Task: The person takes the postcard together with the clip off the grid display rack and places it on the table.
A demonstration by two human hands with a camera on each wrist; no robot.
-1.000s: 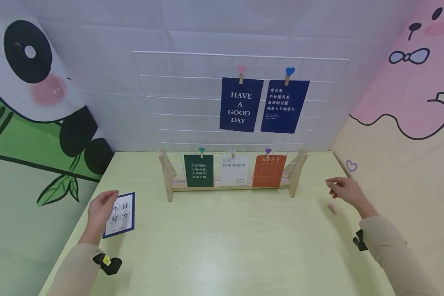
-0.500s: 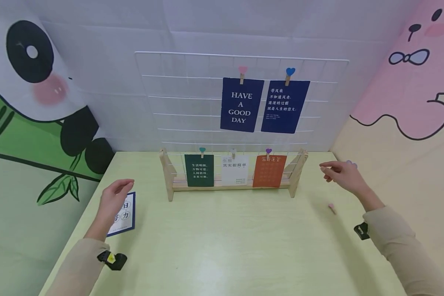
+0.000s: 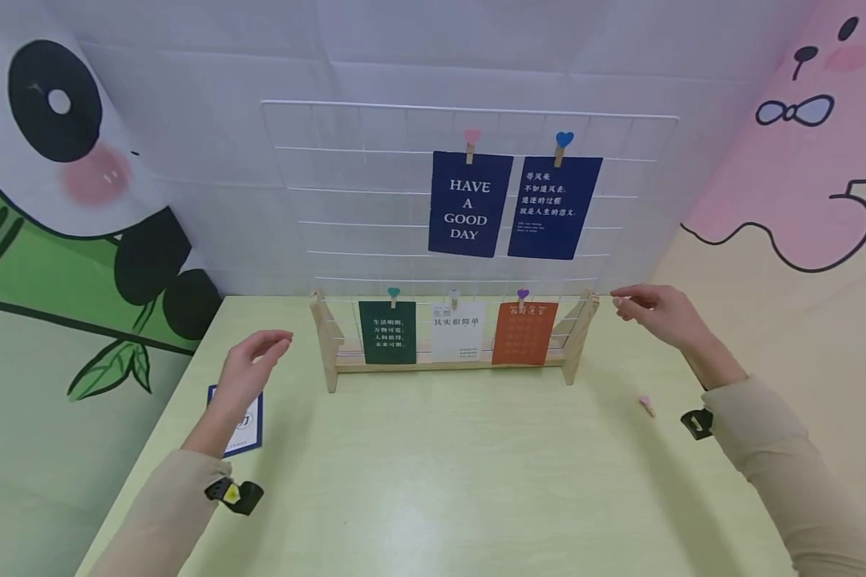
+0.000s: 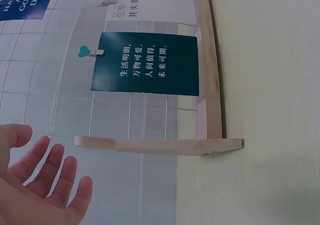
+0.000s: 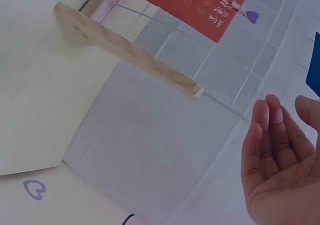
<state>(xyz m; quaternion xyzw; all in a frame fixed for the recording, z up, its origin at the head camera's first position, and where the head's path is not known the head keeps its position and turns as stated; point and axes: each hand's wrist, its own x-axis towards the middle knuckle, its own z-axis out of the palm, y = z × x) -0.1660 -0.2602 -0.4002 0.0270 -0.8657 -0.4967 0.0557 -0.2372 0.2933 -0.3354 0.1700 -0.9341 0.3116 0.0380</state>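
A white wire grid rack (image 3: 364, 190) on a wooden stand (image 3: 447, 368) faces me. Two dark blue cards hang high on it: a "HAVE A GOOD DAY" card (image 3: 469, 207) and a card with Chinese writing (image 3: 554, 210). Lower down hang a green card (image 3: 387, 332), a white card (image 3: 458, 332) and an orange card (image 3: 524, 333), all clipped by heart clothespins. My left hand (image 3: 248, 369) hovers left of the stand, fingers loosely bent, holding nothing. Just right of the stand my right hand (image 3: 660, 320) is raised; its palm is bare in the right wrist view.
A blue-bordered white card (image 3: 247, 433) lies on the table (image 3: 433, 473) at left, partly hidden by my left arm. A pink heart clothespin (image 3: 646, 405) lies at right. Cartoon-painted walls stand on both sides, with a white backdrop (image 3: 188, 120) behind the rack.
My left hand has moved right and forward, past the blue-bordered card. My right hand has moved left and forward toward the stand's right end. The cards and clothespins stay where they were.
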